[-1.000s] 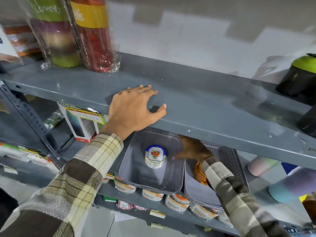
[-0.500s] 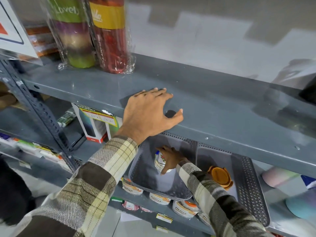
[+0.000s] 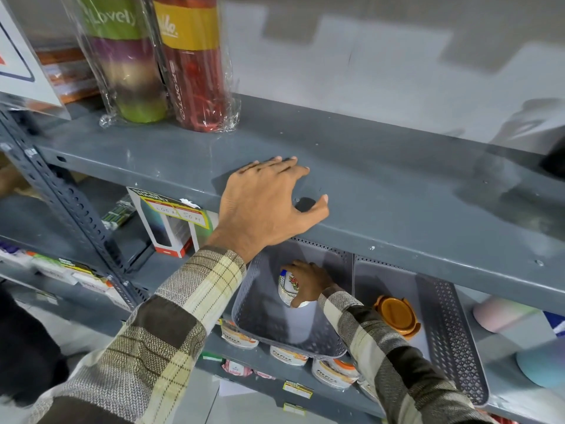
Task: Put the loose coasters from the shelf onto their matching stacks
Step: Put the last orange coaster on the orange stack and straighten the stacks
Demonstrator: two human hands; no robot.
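The stack of white round coasters with a red flower print and blue edging (image 3: 289, 289) stands inside the left grey perforated plastic basket (image 3: 253, 304) on the lower shelf. The right hand (image 3: 308, 284) is curled over the stack's top and right side, its fingers (image 3: 295, 302) wrapped down around the edge; whether they grip a single coaster or only press on the pile cannot be told, since the hand hides the join. Just to the right, in the neighbouring grey perforated plastic basket (image 3: 452, 325), lies the stack of orange round coasters in an orange holder (image 3: 397, 315), apart from the hand.

The left hand (image 3: 266, 206) rests flat on the front of the grey metal upper shelf (image 3: 397, 191), fingers spread and holding nothing, apparently as a brace.

The likeliest slip, I judge, is the floral stack toppling or fanning out: it looks tilted under the hand, and a sideways pull on withdrawal could drag the top pieces off. The overhanging shelf also cramps the wrist, so a snag on lifting out seems possible.
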